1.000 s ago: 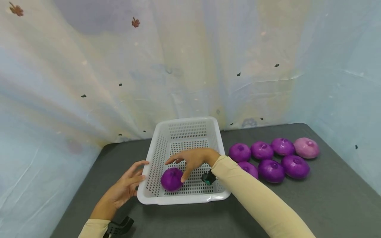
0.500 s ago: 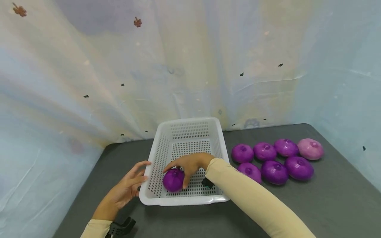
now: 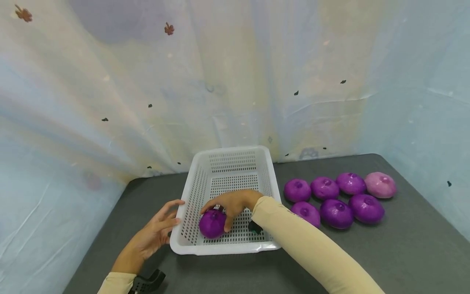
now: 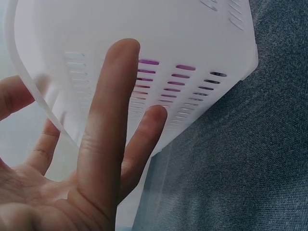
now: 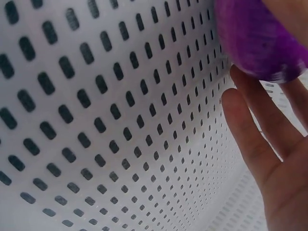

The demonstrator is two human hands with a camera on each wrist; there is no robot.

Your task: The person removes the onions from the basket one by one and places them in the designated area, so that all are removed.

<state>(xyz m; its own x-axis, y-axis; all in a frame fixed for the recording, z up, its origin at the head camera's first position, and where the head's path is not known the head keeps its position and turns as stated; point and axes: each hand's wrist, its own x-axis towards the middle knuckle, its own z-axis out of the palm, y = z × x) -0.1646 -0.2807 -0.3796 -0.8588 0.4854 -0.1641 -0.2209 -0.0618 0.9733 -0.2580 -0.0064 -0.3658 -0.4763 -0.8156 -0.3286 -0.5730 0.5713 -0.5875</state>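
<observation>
A white perforated plastic basket point(image 3: 273, 179) stands on the dark table. Inside, near its front left corner, lies a round, glossy purple onion point(image 3: 212, 224). My right hand point(image 3: 233, 204) reaches in from the right and holds this onion, fingers over its far side and thumb on its right side. The right wrist view shows the onion point(image 5: 260, 38) low against the basket floor, with fingers point(image 5: 250, 134) bent beside it. At the basket's left side is my left hand point(image 3: 156, 226), its fingers loosely extended and fingertips touching the rim and outer wall.
Several more onions point(image 3: 336, 213) sit in two rows to the right of the basket, one of them a paler pink onion point(image 3: 380, 185). A patterned curtain point(image 3: 235, 81) hangs behind the dark table point(image 3: 411, 245). My right sleeve crosses the basket's right rim.
My right hand has lowered onto the onion in the basket, and its fingers have closed round it. The left hand has stayed at the basket's left side.
</observation>
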